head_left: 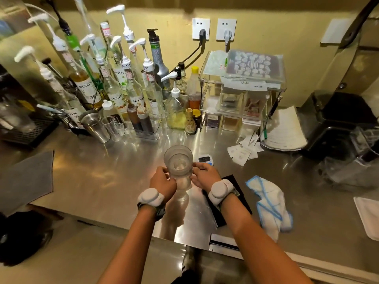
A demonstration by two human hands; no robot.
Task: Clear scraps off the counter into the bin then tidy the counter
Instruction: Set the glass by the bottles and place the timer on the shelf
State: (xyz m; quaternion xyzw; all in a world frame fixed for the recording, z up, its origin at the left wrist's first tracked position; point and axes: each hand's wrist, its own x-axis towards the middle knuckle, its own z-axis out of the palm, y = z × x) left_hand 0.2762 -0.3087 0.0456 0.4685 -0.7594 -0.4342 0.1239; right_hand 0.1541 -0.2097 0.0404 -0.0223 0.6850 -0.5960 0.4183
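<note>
1. While both hands are on the clear plastic cup (178,162), the thing to get right is an even, gentle squeeze: the left hand (163,182) wraps its lower wall from one side and the right hand (203,175) presses the other, fingers curled around it, so each hand is closed on the cup rather than spread wide
2. The cup sits upright at the middle of the steel counter (106,177), just in front of the small white timer (205,160); whether its base rests on the steel or is slightly raised, I cannot tell
3. It looks like thin plastic and may buckle, so holding low near the base and keeping it vertical seems wisest, especially as any liquid inside cannot be made out
4. I judge this a tidying step: the cup probably belongs with the measuring cups (114,126) beside the steel shaker (94,126) at the back
5. Scraps remain, as the paper slips (242,152) lie well to the right, near the folded cloth (270,203), and the bin is not in view
</note>
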